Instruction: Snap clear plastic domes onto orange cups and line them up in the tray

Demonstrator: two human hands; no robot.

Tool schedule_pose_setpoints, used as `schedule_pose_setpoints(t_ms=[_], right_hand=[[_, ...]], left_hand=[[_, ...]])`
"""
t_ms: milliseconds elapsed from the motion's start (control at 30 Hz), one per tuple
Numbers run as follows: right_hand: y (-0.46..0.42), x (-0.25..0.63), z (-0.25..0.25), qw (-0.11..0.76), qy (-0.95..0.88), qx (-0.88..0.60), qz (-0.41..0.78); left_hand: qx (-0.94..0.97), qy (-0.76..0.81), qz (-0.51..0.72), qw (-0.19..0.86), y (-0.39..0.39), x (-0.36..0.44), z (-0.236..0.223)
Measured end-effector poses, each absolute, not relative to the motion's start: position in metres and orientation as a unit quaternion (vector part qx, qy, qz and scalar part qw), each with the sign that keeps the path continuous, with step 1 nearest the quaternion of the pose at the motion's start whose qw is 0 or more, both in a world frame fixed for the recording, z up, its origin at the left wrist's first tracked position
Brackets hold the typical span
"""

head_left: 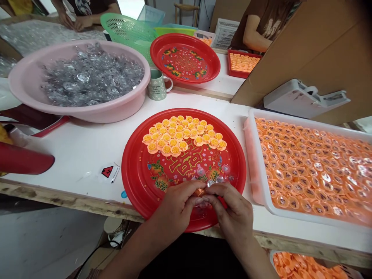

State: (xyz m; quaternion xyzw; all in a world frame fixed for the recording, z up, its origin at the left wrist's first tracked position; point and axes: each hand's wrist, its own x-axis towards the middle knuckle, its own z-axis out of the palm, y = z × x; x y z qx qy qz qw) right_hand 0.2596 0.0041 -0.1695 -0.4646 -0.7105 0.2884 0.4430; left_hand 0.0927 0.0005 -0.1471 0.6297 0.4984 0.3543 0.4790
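Over the near rim of a round red tray (pixel 136 182), my two hands meet with fingertips pinched together. My left hand (pixel 178 201) grips a small orange plastic piece (pixel 199 192), mostly covered by the fingers. My right hand (pixel 234 205) closes on the same piece from the other side; whether it also pinches a clear part cannot be seen. Just beyond the fingertips lie several clear plastic domed covers (pixel 220 179). On the tray's far half, small orange cup-shaped pieces (pixel 172 131) with yellow patterned centres stand in close rows.
A pink basin (pixel 116 112) of clear plastic parts stands at the left, beside a mug (pixel 157 86). At right is a white-rimmed bin (pixel 258 162) of orange pieces. Behind are another red tray (pixel 186 58), a green basket (pixel 128 33), a cardboard panel (pixel 314 50) and two people.
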Motion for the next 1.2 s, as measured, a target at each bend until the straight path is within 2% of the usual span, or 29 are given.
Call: schedule_pose_setpoints(t_ms=[200, 400, 600, 800, 933, 1100, 1200], right_hand=[[0.003, 0.260, -0.164, 0.450, -0.719, -0.457, 0.267], [0.003, 0.261, -0.164, 0.449, -0.716, -0.450, 0.289], [0.002, 0.262, -0.169, 0.440, -0.676, -0.475, 0.352], [0.004, 0.264, -0.172, 0.429, -0.618, -0.495, 0.436], [0.002, 0.262, -0.171, 0.461, -0.637, -0.477, 0.392], [-0.005, 0.259, -0.171, 0.481, -0.642, -0.472, 0.365], [-0.008, 0.257, -0.170, 0.482, -0.625, -0.486, 0.375]], left_hand=[[0.579, 0.511, 0.352, 0.530, 0.004, 0.093, -0.143], [0.578, 0.513, 0.340, 0.535, 0.006, 0.091, -0.139], [0.652, 0.452, 0.338, 0.507, 0.010, 0.086, -0.139], [0.642, 0.484, 0.340, 0.489, 0.002, 0.087, -0.139], [0.632, 0.490, 0.357, 0.483, -0.001, 0.089, -0.140], [0.517, 0.496, 0.389, 0.579, 0.000, 0.096, -0.143], [0.517, 0.507, 0.415, 0.551, -0.001, 0.097, -0.143]])
